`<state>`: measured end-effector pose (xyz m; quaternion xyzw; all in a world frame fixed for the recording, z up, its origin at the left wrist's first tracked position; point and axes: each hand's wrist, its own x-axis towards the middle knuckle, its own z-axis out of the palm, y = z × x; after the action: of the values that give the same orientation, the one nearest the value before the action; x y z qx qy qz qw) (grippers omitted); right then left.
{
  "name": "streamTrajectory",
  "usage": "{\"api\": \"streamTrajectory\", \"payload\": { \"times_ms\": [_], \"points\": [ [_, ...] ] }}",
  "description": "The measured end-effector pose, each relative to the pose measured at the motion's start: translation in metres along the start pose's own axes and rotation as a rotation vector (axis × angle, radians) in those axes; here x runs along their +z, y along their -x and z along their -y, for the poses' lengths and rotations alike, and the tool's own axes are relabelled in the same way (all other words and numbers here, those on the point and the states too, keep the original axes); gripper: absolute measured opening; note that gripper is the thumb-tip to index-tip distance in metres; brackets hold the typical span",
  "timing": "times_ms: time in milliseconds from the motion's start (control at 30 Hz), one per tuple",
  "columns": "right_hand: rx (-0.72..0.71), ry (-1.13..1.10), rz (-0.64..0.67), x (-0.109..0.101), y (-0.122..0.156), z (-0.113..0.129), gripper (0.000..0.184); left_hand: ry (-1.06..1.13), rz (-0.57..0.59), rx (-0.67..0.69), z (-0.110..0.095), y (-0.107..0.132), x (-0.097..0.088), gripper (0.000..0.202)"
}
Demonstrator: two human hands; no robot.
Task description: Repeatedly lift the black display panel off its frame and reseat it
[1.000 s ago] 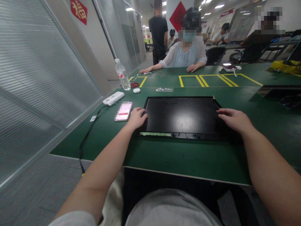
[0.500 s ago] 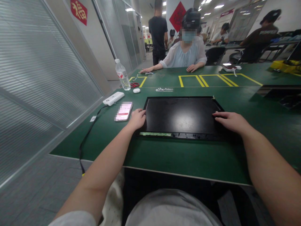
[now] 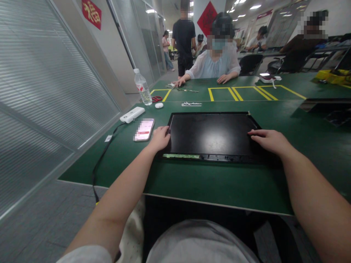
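Observation:
A black flat screen panel (image 3: 212,135) lies face up on the green table (image 3: 214,179) in front of me. My left hand (image 3: 159,138) rests at the panel's left edge, its fingers curled against the frame. On the panel's right edge lies my right hand (image 3: 270,140), palm down with the fingers stretched toward the screen. A thin greenish strip (image 3: 181,156) shows along the panel's near edge.
A phone (image 3: 144,129) and a white power bank (image 3: 132,114) with a black cable (image 3: 101,157) lie left of the panel. Farther back stand a water bottle (image 3: 143,87), red scissors (image 3: 157,98) and small white parts (image 3: 191,104). A person (image 3: 218,60) sits across the table.
My right hand has slid slightly down and inward along the panel's right edge. The seated person's hand has moved on the far table. My left hand has barely moved.

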<state>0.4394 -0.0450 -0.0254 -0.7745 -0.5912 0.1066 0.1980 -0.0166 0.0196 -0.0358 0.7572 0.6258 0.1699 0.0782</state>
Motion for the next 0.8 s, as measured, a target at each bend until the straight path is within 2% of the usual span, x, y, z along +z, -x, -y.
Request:
{"api": "streamTrajectory", "payload": {
  "times_ms": [200,400,467,567,700,800],
  "points": [
    [0.118,-0.013,-0.034,-0.012,0.011,0.015,0.036,0.035,-0.042,0.002,0.008,-0.003,-0.001,0.050],
    [0.271,-0.132,-0.250,-0.023,0.016,0.014,0.035,-0.031,-0.021,-0.012,0.014,-0.005,-0.006,0.045],
    [0.314,-0.147,-0.268,-0.023,0.015,0.011,0.036,-0.034,-0.011,-0.016,0.015,-0.006,-0.006,0.043],
    [0.330,-0.115,-0.195,-0.020,0.010,0.007,0.041,-0.036,-0.005,-0.008,0.015,-0.006,-0.006,0.042],
    [0.269,-0.015,-0.036,-0.013,0.004,0.005,0.048,-0.049,-0.001,0.000,0.014,-0.006,-0.006,0.042],
    [0.236,0.024,-0.005,-0.010,0.003,0.004,0.048,-0.067,0.009,0.005,0.014,-0.006,-0.007,0.045]
  ]
}}
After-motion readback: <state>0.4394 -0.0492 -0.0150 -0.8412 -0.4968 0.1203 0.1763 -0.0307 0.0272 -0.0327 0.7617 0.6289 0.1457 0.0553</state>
